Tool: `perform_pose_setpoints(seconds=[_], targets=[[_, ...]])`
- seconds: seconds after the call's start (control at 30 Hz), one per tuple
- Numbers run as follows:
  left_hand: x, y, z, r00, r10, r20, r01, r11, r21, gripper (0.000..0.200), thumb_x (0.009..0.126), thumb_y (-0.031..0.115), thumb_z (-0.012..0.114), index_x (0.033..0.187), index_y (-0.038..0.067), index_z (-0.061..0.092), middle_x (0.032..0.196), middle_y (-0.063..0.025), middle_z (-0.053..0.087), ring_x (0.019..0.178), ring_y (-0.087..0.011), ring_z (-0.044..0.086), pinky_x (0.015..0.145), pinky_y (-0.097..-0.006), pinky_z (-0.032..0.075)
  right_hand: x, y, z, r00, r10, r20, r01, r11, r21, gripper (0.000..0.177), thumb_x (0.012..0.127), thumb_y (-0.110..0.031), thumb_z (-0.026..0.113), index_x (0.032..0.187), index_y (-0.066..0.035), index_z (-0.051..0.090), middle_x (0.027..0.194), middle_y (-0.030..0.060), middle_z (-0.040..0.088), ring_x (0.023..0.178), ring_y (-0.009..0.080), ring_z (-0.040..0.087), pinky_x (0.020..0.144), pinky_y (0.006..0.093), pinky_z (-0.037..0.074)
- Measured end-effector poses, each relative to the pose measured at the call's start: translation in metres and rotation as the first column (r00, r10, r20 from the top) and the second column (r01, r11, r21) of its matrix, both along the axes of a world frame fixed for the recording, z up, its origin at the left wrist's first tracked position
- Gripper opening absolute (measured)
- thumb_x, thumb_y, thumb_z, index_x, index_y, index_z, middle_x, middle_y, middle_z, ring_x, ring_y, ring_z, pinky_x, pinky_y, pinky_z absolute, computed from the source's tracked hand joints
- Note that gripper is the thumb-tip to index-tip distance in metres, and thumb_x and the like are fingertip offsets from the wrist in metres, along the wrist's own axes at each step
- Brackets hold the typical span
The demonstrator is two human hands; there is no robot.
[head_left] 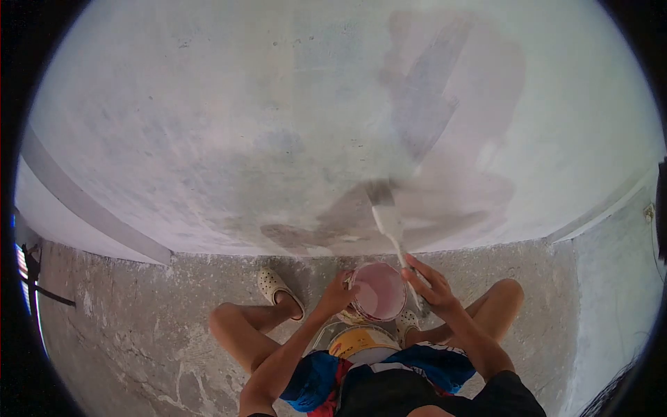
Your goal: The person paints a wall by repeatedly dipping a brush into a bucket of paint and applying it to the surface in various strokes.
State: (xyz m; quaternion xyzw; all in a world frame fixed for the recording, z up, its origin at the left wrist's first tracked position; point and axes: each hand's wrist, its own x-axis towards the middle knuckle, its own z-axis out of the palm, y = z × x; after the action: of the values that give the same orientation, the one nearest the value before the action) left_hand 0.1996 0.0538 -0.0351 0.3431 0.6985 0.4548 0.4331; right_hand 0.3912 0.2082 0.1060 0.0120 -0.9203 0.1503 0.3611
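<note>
A paintbrush with a pale handle is held in my right hand, fingers wrapped round the handle. Its dark bristles overlap the lower part of the wall, at the edge of a damp-looking darker patch. My left hand grips the rim of a small round bucket on its left side. The bucket is tilted towards the wall, and its inside shows a pinkish coating with some paint-like liquid at the bottom.
A yellow-labelled tub stands between my legs, under my body. My feet in pale clogs rest on the rough concrete floor close to the wall's base. Another wall rises at the right; a pale ledge runs along the left.
</note>
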Motion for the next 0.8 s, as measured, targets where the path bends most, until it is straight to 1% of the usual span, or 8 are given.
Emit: perform_pose_setpoints(seconds=[0.1, 0.17, 0.3, 0.37, 0.47, 0.57, 0.7, 0.8], targets=[[0.001, -0.005, 0.019, 0.969, 0.048, 0.244, -0.022, 0.994, -0.109, 0.064, 0.084, 0.022, 0.062, 0.137, 0.003, 0.034, 0.104, -0.024, 0.06, 0.083, -0.03, 0.066, 0.066, -0.0391, 0.054, 0.001, 0.007, -0.048, 0.971, 0.016, 0.239, -0.007, 0.999, -0.039, 0.052, 0.075, 0.005, 0.063, 0.125, -0.004, 0.051, 0.133, 0.0201, 0.048, 0.113, 0.0317, 0.058, 0.09, 0.0374, 0.053], [-0.003, -0.007, 0.001, 0.994, -0.094, 0.057, 0.101, 0.984, -0.15, 0.066, 0.083, 0.022, 0.061, 0.138, 0.003, 0.03, 0.109, -0.0252, 0.059, 0.088, -0.0314, 0.066, 0.066, -0.0407, 0.055, -0.001, 0.013, -0.083, 0.915, 0.028, 0.401, -0.021, 1.0, -0.021, 0.049, 0.079, 0.005, 0.057, 0.126, -0.002, 0.049, 0.134, 0.0201, 0.048, 0.114, 0.0319, 0.057, 0.092, 0.0378, 0.051], [0.002, -0.014, -0.008, 0.983, -0.099, 0.156, 0.12, 0.984, -0.131, 0.062, 0.084, 0.022, 0.059, 0.136, 0.004, 0.03, 0.107, -0.0268, 0.059, 0.088, -0.0332, 0.066, 0.067, -0.0426, 0.055, -0.011, 0.021, -0.151, 0.892, 0.053, 0.45, -0.014, 0.996, -0.09, 0.057, 0.076, 0.006, 0.054, 0.13, -0.009, 0.048, 0.137, 0.0151, 0.046, 0.112, 0.0311, 0.058, 0.089, 0.039, 0.052], [0.003, -0.013, -0.038, 0.989, -0.143, -0.037, 0.141, 0.989, -0.052, 0.059, 0.084, 0.022, 0.056, 0.134, 0.004, 0.029, 0.106, -0.0285, 0.06, 0.089, -0.0359, 0.066, 0.068, -0.0419, 0.055, -0.015, 0.029, -0.173, 0.864, 0.05, 0.502, -0.009, 0.996, -0.084, 0.059, 0.074, 0.007, 0.053, 0.13, -0.011, 0.048, 0.138, 0.0154, 0.045, 0.112, 0.0319, 0.057, 0.088, 0.0399, 0.052], [0.003, -0.014, -0.028, 0.966, -0.243, -0.092, 0.227, 0.961, -0.16, 0.062, 0.085, 0.025, 0.055, 0.134, 0.003, 0.026, 0.108, -0.0313, 0.058, 0.09, -0.0394, 0.065, 0.073, -0.0427, 0.054, -0.015, 0.026, -0.165, 0.797, 0.076, 0.6, 0.027, 0.987, -0.16, 0.059, 0.074, 0.007, 0.053, 0.129, -0.011, 0.048, 0.139, 0.0147, 0.045, 0.111, 0.0337, 0.057, 0.087, 0.0416, 0.052], [0.006, -0.008, 0.0, 0.958, -0.283, -0.042, 0.26, 0.924, -0.282, 0.065, 0.085, 0.028, 0.055, 0.136, 0.002, 0.025, 0.11, -0.0329, 0.058, 0.091, -0.0419, 0.064, 0.078, -0.0446, 0.051, -0.012, 0.023, -0.138, 0.845, 0.082, 0.529, 0.047, 0.973, -0.226, 0.054, 0.078, 0.007, 0.049, 0.129, -0.011, 0.049, 0.136, 0.0125, 0.049, 0.107, 0.0339, 0.06, 0.085, 0.043, 0.053], [0.003, -0.004, -0.052, 0.939, -0.318, -0.132, 0.291, 0.938, -0.19, 0.065, 0.086, 0.029, 0.055, 0.136, 0.002, 0.024, 0.112, -0.0337, 0.056, 0.091, -0.0431, 0.064, 0.074, -0.0458, 0.053, -0.005, 0.029, -0.093, 0.888, 0.069, 0.455, 0.091, 0.943, -0.32, 0.063, 0.075, 0.01, 0.05, 0.134, -0.012, 0.047, 0.137, 0.013, 0.048, 0.109, 0.0322, 0.059, 0.086, 0.0402, 0.053], [-0.002, 0.003, -0.05, 0.929, -0.293, -0.226, 0.276, 0.956, -0.102, 0.064, 0.086, 0.025, 0.056, 0.136, 0.001, 0.025, 0.115, -0.0325, 0.055, 0.09, -0.0412, 0.065, 0.068, -0.0434, 0.057, 0.006, 0.03, -0.055, 0.972, 0.045, 0.233, 0.054, 0.915, -0.399, 0.064, 0.075, 0.01, 0.057, 0.135, -0.012, 0.048, 0.138, 0.0132, 0.048, 0.113, 0.0305, 0.059, 0.088, 0.0373, 0.053]])
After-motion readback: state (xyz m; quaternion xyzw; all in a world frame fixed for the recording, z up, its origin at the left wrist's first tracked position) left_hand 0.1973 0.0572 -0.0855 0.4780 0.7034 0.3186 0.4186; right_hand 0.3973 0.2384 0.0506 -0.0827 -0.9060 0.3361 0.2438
